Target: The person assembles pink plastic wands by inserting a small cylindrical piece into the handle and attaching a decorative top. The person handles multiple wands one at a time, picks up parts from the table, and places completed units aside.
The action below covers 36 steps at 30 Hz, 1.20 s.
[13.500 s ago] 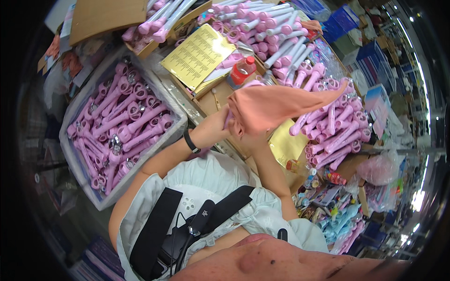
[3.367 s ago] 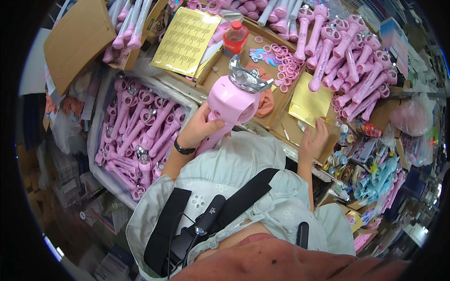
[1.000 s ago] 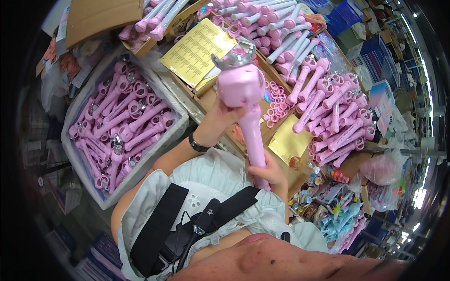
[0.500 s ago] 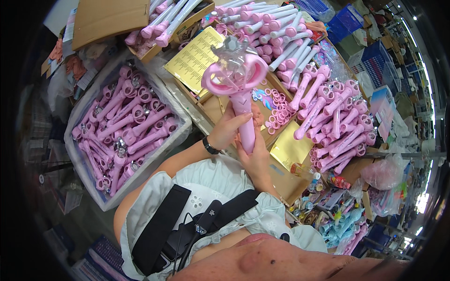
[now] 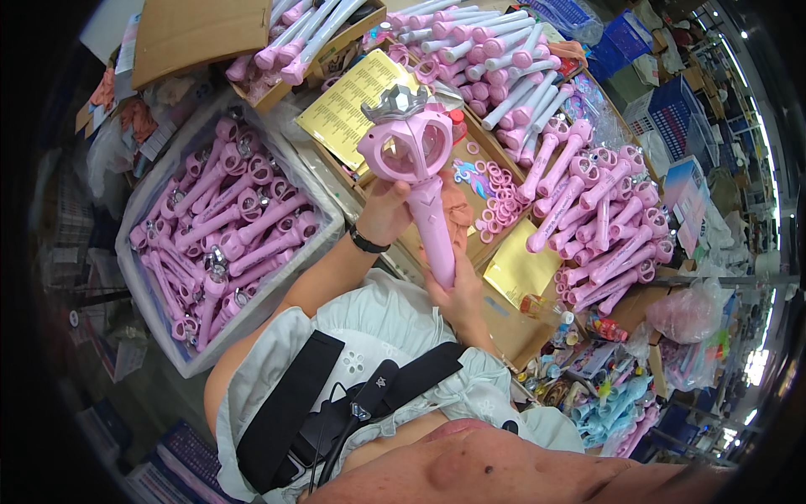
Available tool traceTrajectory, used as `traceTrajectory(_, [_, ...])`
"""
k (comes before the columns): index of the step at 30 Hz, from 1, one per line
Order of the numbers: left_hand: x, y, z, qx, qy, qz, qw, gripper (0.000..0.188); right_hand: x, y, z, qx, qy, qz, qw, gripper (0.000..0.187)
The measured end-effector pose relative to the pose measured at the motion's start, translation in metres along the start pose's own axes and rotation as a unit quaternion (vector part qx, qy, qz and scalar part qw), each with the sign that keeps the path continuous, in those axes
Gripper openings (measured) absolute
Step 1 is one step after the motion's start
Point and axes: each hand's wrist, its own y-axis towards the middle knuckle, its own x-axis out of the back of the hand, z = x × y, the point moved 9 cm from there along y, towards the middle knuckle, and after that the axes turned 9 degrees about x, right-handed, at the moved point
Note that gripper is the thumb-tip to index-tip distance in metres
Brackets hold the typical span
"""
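I hold a pink toy wand (image 5: pixel 417 172) upright in front of me. It has a heart-shaped head with an open middle and a silver crown on top. My left hand (image 5: pixel 384 212) grips it just under the head, a black band on that wrist. My right hand (image 5: pixel 456 291) is closed around the lower end of the handle. The wand hangs above a shallow cardboard tray (image 5: pixel 504 332) that holds several loose pink rings (image 5: pixel 502 195) and a gold sticker sheet (image 5: pixel 518 270).
A white bin (image 5: pixel 159 332) of pink wands stands at my left. More pink wands (image 5: pixel 598 220) are piled at the right and white-handled ones (image 5: pixel 491 63) at the back. A yellow sticker sheet (image 5: pixel 346 105) and cardboard boxes (image 5: pixel 197 34) lie behind; bags and small toys (image 5: pixel 617 395) crowd the lower right.
The wand has turned so its heart face shows more squarely, and it has shifted slightly left and lower. Both hands keep their hold on it.
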Motion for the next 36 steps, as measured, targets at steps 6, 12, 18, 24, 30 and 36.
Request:
traceTrajectory(6, [-0.023,-0.018,0.024,0.071,0.080,-0.080,0.991,0.039,0.000,0.001,-0.003,-0.028,0.002,-0.008,1.000,0.057])
traceTrajectory(12, [-0.029,-0.018,0.031,0.134,-0.036,-0.039,0.990,0.042,0.000,0.002,-0.007,-0.054,0.035,0.019,0.998,0.056])
traceTrajectory(18, [0.021,0.003,-0.004,0.005,0.120,-0.119,0.986,0.069,-0.005,-0.011,-0.019,-0.140,0.236,0.110,0.955,0.051])
traceTrajectory(24, [0.031,0.011,-0.009,-0.030,0.264,-0.114,0.957,0.085,-0.020,-0.026,-0.028,-0.281,0.418,0.169,0.847,0.041])
traceTrajectory(30, [0.042,0.010,-0.005,-0.011,0.312,-0.132,0.941,0.078,-0.027,-0.029,-0.028,-0.324,0.463,0.172,0.807,0.037])
traceTrajectory(36, [0.041,0.010,-0.008,-0.020,0.383,-0.127,0.915,0.075,-0.030,-0.030,-0.028,-0.314,0.502,0.176,0.787,0.038])
